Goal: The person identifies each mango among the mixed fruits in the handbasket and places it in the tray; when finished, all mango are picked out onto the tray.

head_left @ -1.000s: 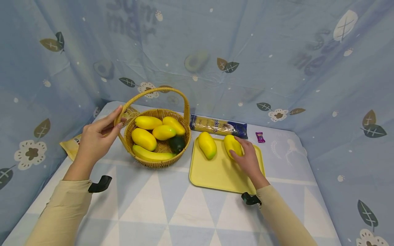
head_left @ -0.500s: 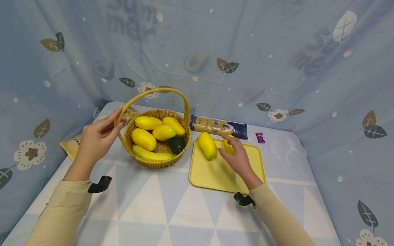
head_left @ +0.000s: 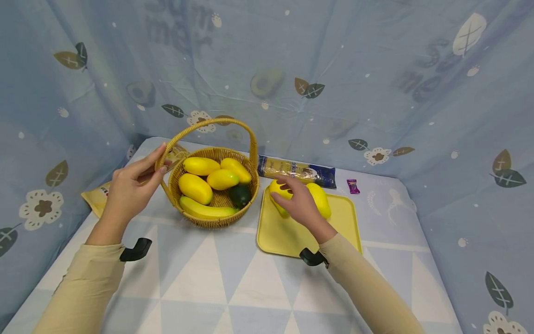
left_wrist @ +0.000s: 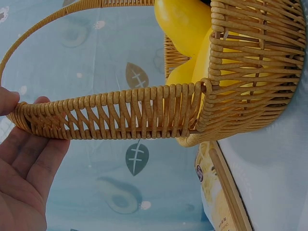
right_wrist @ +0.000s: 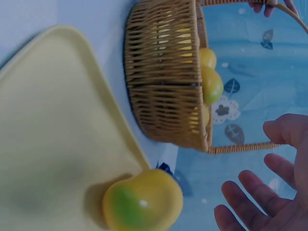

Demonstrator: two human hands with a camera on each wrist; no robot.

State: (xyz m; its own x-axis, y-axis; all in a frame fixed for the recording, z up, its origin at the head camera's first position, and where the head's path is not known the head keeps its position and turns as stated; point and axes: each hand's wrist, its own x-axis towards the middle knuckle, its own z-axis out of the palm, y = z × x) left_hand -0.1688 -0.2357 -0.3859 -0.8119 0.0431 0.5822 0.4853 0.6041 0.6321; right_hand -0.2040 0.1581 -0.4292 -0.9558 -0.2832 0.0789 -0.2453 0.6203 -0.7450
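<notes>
In the head view my left hand pinches the side of the handle of a wicker basket. The basket holds several yellow mangoes, a banana and a dark green avocado. My right hand is over a yellow tray with its fingers spread, holding nothing. Beneath its fingers, partly hidden, lies one mango; a second mango lies to its right. The right wrist view shows a mango with a green tip apart from the fingers.
Behind the tray lies a long pasta packet. A small purple wrapped sweet is to its right. Yellow packaging lies behind the left forearm. A patterned blue curtain encloses the table's back and sides.
My right hand has let go of the right-hand mango and moved left over the other one. My left hand and the basket have stayed put.
</notes>
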